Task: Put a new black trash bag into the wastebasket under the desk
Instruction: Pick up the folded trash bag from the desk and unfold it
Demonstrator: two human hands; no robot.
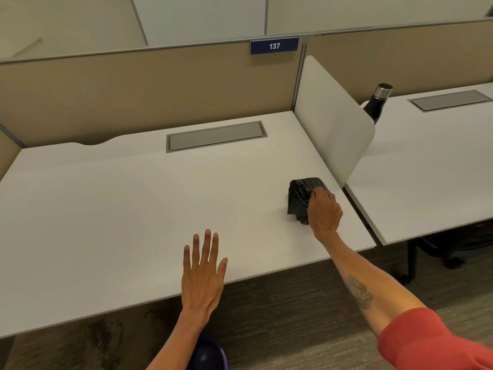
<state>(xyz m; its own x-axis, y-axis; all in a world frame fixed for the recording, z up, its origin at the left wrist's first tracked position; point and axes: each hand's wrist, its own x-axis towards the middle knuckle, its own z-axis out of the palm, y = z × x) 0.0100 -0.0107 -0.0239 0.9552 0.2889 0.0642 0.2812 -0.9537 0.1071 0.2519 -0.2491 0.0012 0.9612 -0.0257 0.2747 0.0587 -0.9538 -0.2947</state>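
Note:
A folded black trash bag [300,194] lies on the white desk [133,204] near its right edge. My right hand [324,209] rests on the bag's right side, fingers closed on its top fold. My left hand [203,271] hovers flat over the desk's front edge, fingers spread, holding nothing. The wastebasket is not in view; the desk top hides what stands beneath it.
A white divider panel [333,116] rises just right of the bag, with a second desk [426,156] and a dark bottle [377,102] beyond it. A grey cable hatch [216,136] sits at the desk's back. A dark purple rounded object [210,353] shows below my left arm.

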